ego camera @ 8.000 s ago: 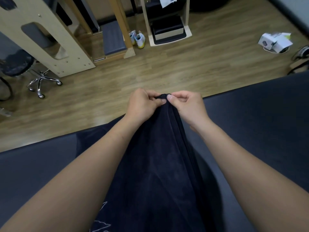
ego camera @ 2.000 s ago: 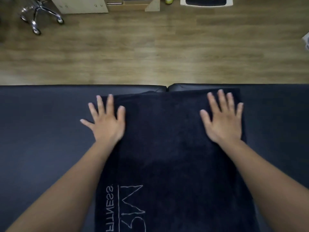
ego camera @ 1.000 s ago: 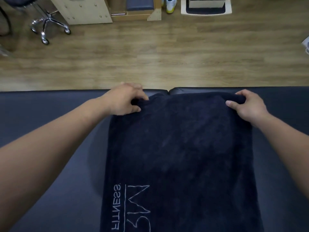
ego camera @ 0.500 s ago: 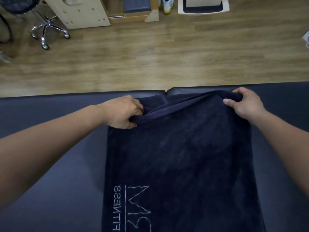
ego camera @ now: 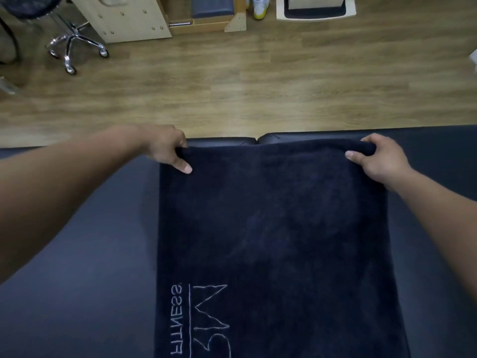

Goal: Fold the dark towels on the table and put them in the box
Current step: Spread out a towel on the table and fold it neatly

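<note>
While the wooden floor [ego camera: 258,86] fills the upper part of the head view, the dark padded table [ego camera: 77,254] takes up the whole lower part, its far edge running across the middle of the picture with a seam [ego camera: 256,140] splitting the padding there. On the table lies the dark towel [ego camera: 284,228], spread flat in one long strip that reaches from the table's far edge, close to the seam, down toward the person and out of the bottom of the view. Both bare forearms reach forward, one along each side of the towel.

Beyond the table, at the top left, a pale wooden frame [ego camera: 129,19] with visible bolts stands on the floor, and just left of it is a stool [ego camera: 74,45] with a chrome base on castors; its seat is mostly cut off.

The left hand [ego camera: 165,148] grips the towel's far left corner, thumb lying on top of the cloth and fingers curled over the edge. The right hand [ego camera: 379,158] grips the far right corner the same way, thumb on top, fingers wrapped behind the edge. The two hands are well apart, with the towel's far edge drawn fairly straight between them.

Near the bottom left of the towel, pale stitched lettering [ego camera: 198,321] reads "FITNESS" beside a large angular logo, turned sideways to the viewer. A white and yellow shoe [ego camera: 259,6] sits at the top edge.
</note>
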Demonstrator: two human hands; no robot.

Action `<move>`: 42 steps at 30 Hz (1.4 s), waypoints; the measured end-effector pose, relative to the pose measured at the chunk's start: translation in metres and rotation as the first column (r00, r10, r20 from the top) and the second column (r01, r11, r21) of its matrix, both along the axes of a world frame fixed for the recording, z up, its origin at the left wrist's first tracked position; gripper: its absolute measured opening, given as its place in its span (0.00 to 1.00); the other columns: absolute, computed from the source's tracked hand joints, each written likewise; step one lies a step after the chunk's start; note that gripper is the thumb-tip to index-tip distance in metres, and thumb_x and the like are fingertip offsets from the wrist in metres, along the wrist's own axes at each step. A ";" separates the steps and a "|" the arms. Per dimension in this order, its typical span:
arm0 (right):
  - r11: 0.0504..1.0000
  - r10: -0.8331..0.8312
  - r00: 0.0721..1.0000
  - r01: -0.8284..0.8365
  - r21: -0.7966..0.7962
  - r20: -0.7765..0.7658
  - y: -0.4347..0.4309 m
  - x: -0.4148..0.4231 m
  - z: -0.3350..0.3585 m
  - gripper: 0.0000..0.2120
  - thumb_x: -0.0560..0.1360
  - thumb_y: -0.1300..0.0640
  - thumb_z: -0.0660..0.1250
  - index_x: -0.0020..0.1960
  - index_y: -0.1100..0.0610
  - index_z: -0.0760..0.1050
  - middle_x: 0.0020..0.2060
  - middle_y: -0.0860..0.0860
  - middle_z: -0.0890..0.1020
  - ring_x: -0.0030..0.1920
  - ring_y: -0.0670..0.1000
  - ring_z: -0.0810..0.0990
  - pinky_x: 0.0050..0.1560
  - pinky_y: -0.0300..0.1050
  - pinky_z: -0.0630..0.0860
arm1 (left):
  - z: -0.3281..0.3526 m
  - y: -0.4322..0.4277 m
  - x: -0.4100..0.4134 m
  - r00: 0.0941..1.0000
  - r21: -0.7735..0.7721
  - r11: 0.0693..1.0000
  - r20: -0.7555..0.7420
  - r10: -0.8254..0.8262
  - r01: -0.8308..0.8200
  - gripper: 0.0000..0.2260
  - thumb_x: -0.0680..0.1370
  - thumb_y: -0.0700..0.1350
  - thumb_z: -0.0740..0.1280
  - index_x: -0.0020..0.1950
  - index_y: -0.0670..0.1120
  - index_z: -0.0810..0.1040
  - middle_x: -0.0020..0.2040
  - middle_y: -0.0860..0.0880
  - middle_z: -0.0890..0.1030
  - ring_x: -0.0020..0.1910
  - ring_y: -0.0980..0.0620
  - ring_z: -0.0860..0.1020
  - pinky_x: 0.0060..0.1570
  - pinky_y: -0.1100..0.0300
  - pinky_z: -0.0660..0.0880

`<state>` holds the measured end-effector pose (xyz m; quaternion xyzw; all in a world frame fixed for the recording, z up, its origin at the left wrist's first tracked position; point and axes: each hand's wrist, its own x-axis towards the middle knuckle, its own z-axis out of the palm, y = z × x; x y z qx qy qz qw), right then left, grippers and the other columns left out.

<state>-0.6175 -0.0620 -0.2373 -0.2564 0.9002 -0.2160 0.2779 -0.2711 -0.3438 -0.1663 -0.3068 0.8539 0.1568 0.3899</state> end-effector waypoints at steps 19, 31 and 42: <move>0.895 -0.242 0.850 0.382 -0.231 0.467 0.014 -0.013 0.016 0.11 0.75 0.64 0.71 0.47 0.50 0.73 0.44 0.49 0.80 0.39 0.45 0.82 0.43 0.45 0.80 | -0.031 0.024 0.043 0.627 0.187 0.747 -0.437 0.645 -0.638 0.19 0.73 0.49 0.78 0.50 0.44 0.69 0.43 0.46 0.73 0.39 0.46 0.74 0.37 0.54 0.72; 0.887 -0.253 0.953 0.297 -0.353 0.165 0.012 0.003 0.035 0.06 0.77 0.54 0.70 0.42 0.51 0.76 0.42 0.47 0.82 0.45 0.50 0.81 0.49 0.48 0.79 | -0.023 0.069 0.034 -0.263 0.692 0.243 -0.540 0.799 -0.680 0.05 0.80 0.41 0.69 0.49 0.50 0.82 0.47 0.50 0.85 0.49 0.49 0.83 0.49 0.54 0.81; 0.949 0.022 0.940 -0.127 -0.290 -0.339 -0.006 0.062 0.034 0.24 0.77 0.54 0.64 0.71 0.57 0.67 0.67 0.58 0.73 0.66 0.59 0.72 0.67 0.52 0.68 | -0.047 0.114 -0.005 0.527 -0.242 0.683 -0.815 0.243 -0.689 0.27 0.83 0.54 0.57 0.78 0.41 0.64 0.76 0.39 0.66 0.75 0.38 0.65 0.71 0.41 0.61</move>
